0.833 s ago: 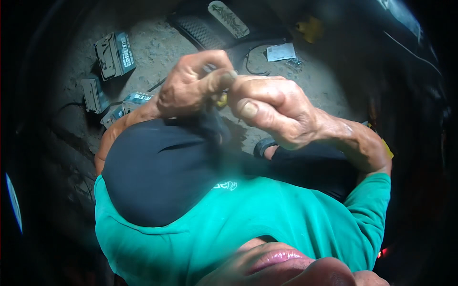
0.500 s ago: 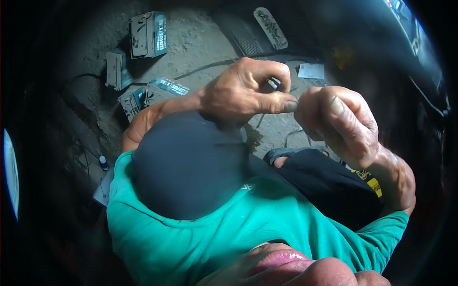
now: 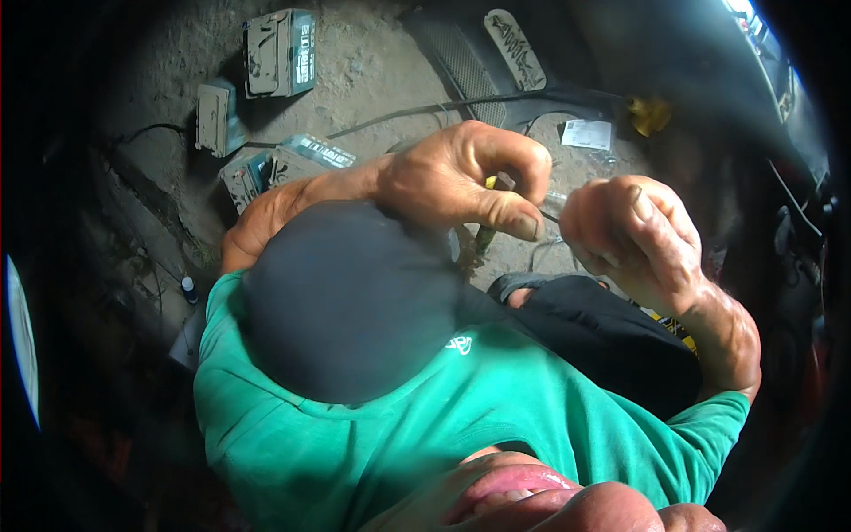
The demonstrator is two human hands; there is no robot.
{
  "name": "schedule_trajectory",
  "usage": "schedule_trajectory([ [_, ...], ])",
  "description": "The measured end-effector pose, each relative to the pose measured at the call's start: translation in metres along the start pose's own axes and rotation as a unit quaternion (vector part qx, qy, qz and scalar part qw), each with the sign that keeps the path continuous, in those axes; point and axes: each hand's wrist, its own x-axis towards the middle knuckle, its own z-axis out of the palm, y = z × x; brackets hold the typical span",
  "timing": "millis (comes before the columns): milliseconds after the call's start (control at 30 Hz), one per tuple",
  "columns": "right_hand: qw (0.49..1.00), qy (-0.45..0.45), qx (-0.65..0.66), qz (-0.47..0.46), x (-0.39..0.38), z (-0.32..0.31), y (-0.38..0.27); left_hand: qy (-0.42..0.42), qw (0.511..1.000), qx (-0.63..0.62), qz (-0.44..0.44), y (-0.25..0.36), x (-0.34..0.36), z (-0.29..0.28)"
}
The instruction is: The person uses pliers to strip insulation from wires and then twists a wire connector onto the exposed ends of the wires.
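Dusty floor [image 3: 355, 66], boxes [image 3: 279, 53] toward its far left corner. Left hand [image 3: 461, 173] pinches thin dark strand [image 3: 550, 215] between thumb and forefinger; strand reaches right hand [image 3: 634, 232], fist closed, contents hidden. Handling looks unfinished: strand in grasp, no completed join visible; what remains, can't tell.

Beyond the person's left hand [image 3: 448, 173], the floor [image 3: 355, 62] looks rough and the boxes [image 3: 266, 55] smooth, dull plastic; past the right hand [image 3: 643, 235], the sheet [image 3: 587, 135] looks like paper. Below both hands, the shirt [image 3: 381, 452] is matt cloth.
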Motion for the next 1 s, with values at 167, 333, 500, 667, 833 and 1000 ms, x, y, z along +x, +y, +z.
schedule_trajectory([
  [167,0.999,-0.043,0.01,0.018,-0.01,0.0,0.003,-0.085,0.996,-0.013,0.001,-0.004,0.001,-0.002],
  [333,0.997,-0.05,0.021,0.056,-0.006,0.002,0.0,-0.099,0.994,0.026,0.047,0.008,-0.009,-0.002],
  [500,0.944,0.314,0.093,-0.034,-0.098,-0.092,-0.027,0.114,0.893,-0.354,0.255,-0.006,-0.079,-0.039],
  [667,0.979,0.137,0.117,-0.091,-0.026,-0.074,-0.038,0.229,0.963,-0.12,0.079,-0.008,-0.065,-0.014],
  [833,0.968,0.084,0.203,-0.123,-0.029,-0.059,-0.029,0.167,0.983,0.075,0.005,0.027,-0.017,-0.021],
  [1000,0.96,0.049,0.241,-0.136,-0.028,-0.052,-0.016,0.129,0.971,0.2,-0.016,0.03,0.021,0.001],
])
